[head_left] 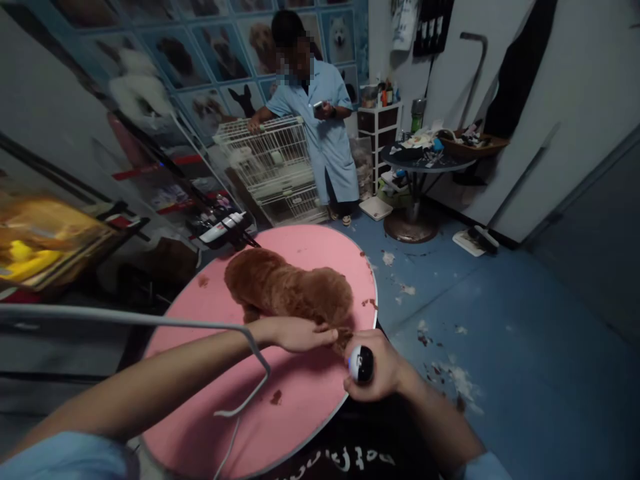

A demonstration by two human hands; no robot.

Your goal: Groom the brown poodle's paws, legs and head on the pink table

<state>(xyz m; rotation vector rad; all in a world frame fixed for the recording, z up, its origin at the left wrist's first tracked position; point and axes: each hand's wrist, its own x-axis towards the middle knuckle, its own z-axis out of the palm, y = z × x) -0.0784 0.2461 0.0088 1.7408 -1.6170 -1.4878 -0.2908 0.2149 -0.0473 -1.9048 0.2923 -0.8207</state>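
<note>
A curly brown dog stands or crouches on a round pink table; its head end is hard to make out. My left hand reaches across from the left and is closed on one of the dog's legs, near the table's right edge. Wrapped in the fingers of my right hand is a hair clipper, its white and black rounded end facing me. The clipper's blade is hidden behind the hand, close to the leg.
A grey metal grooming arm crosses above the table over my left forearm. Brown hair tufts lie on the tabletop. Beyond stand a wire cage, a person in a light blue coat holding a phone, and a dark round table.
</note>
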